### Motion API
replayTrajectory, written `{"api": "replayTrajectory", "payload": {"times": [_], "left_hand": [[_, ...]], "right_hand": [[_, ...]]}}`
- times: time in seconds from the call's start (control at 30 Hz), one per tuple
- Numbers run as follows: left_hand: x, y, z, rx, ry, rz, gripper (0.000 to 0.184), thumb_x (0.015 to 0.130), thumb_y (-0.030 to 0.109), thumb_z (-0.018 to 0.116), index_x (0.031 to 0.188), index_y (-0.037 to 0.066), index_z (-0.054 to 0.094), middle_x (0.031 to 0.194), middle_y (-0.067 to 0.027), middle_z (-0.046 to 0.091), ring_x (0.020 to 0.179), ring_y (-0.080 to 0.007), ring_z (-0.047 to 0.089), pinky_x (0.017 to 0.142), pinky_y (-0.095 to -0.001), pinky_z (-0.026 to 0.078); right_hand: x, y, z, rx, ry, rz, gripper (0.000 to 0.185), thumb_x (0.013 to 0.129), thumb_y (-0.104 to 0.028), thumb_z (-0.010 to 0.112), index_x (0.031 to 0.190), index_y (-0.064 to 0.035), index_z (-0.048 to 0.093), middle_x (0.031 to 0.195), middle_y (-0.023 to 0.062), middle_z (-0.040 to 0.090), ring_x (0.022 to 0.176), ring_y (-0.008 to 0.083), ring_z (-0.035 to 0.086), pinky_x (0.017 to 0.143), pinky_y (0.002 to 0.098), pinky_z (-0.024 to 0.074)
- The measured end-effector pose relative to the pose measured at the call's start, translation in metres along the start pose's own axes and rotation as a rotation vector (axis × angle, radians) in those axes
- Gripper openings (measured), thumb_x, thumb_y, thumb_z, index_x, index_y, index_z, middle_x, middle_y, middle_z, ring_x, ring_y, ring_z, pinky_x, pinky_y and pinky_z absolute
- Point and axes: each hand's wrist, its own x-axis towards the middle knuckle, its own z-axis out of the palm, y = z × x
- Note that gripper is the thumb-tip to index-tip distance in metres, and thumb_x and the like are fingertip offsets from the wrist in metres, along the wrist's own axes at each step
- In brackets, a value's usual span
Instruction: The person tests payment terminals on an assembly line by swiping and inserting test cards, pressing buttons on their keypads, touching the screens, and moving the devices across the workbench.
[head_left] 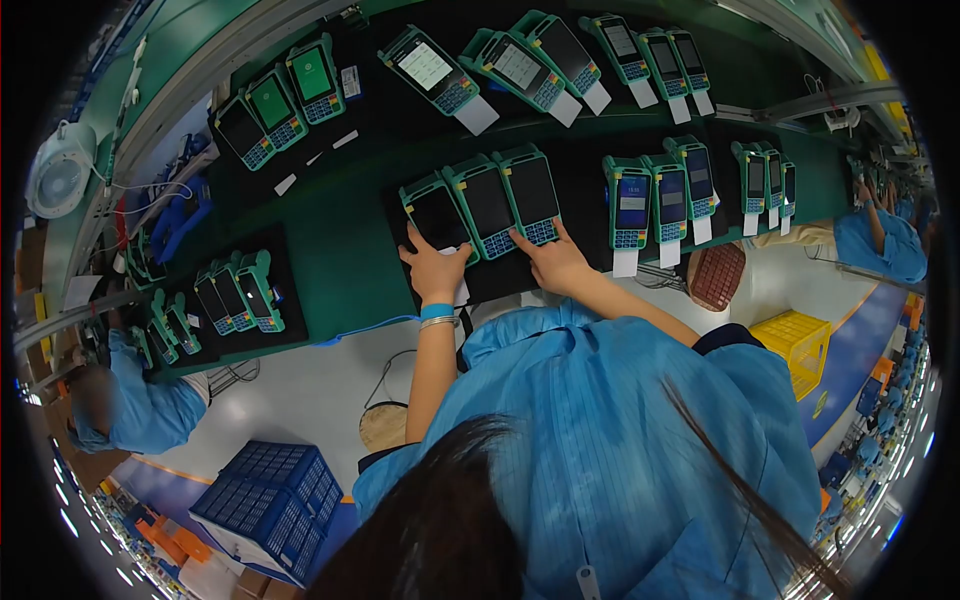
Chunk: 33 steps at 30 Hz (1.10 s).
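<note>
Three green-framed card payment terminals with dark screens lie side by side on the black mat before me. My left hand (436, 268) is around the lower end of the left terminal (433, 212), fingers along one side and thumb at the other. My right hand (555, 262) grips the lower end of the right terminal (530, 192), with fingertips at both sides of its keypad. Between them lies the middle terminal (485, 205), its keypad close to my right hand's fingertips. A small white piece, partly hidden, shows by my left wrist.
Lit terminals (630, 203) with white cards stand to the right; more terminals (428, 68) line the back shelf. Others (240, 292) lie at left. People in blue (150, 400) sit at both sides. Blue crates (270, 505) and a yellow basket (795, 345) stand on the floor.
</note>
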Motion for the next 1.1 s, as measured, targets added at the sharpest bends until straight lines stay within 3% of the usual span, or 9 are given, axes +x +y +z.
{"api": "replayTrajectory", "payload": {"times": [0.97, 1.03, 1.1], "left_hand": [[-0.009, 0.02, 0.001, 0.1, 0.039, -0.021, 0.101, 0.063, 0.034, 0.073, 0.142, 0.009, 0.016, 0.137, -0.0336, 0.025, 0.091, -0.045, 0.061, 0.078, -0.0434, 0.052], [-0.008, 0.02, 0.003, 0.109, 0.05, -0.017, 0.101, 0.063, 0.034, 0.073, 0.141, 0.008, 0.016, 0.137, -0.0334, 0.026, 0.09, -0.0449, 0.061, 0.078, -0.0436, 0.052], [-0.008, 0.02, 0.004, 0.117, 0.063, -0.015, 0.1, 0.063, 0.034, 0.073, 0.141, 0.008, 0.016, 0.136, -0.0332, 0.027, 0.09, -0.0447, 0.061, 0.078, -0.0438, 0.052]], "right_hand": [[0.001, 0.0, -0.011, -0.016, -0.188, 0.041, 0.075, 0.083, -0.013, 0.049, 0.147, -0.0162, 0.012, 0.071, 0.0137, 0.065, 0.077, 0.0298, 0.065, 0.113, 0.0485, 0.0078], [0.002, 0.003, -0.005, -0.024, -0.133, 0.004, 0.076, 0.083, -0.012, 0.049, 0.148, -0.0165, 0.008, 0.063, 0.012, 0.061, 0.067, 0.03, 0.063, 0.113, 0.0503, 0.0094], [0.002, 0.004, -0.003, -0.019, -0.138, 0.008, 0.076, 0.083, -0.012, 0.049, 0.148, -0.0162, 0.008, 0.063, 0.0121, 0.062, 0.068, 0.03, 0.063, 0.113, 0.0502, 0.0093]]}}
